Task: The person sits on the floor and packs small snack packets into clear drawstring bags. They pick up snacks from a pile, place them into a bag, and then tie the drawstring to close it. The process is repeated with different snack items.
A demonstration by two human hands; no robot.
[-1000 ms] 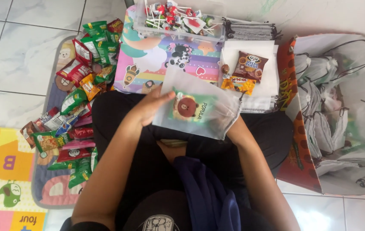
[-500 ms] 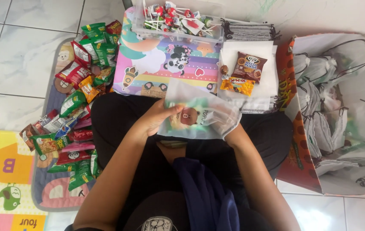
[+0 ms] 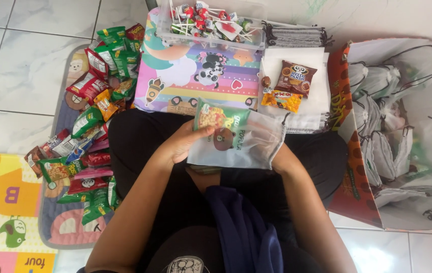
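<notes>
I sit cross-legged on the floor. My left hand (image 3: 183,142) grips a green snack packet (image 3: 220,118) at the mouth of a translucent white drawstring pouch (image 3: 249,146) lying over my lap. My right hand (image 3: 281,157) is mostly hidden under the pouch and holds it from the right side. A round brown snack shows through the pouch fabric.
A heap of snack packets (image 3: 92,108) lies on the mat at my left. A colourful box (image 3: 196,76) and a clear tub of lollipops (image 3: 211,23) sit ahead. Two snack packs rest on a stack of white pouches (image 3: 314,98). A large bag (image 3: 408,131) of filled pouches stands right.
My left hand has come back to the pouch holding a green snack packet, which was not there before. The pouch has stayed on my lap.
</notes>
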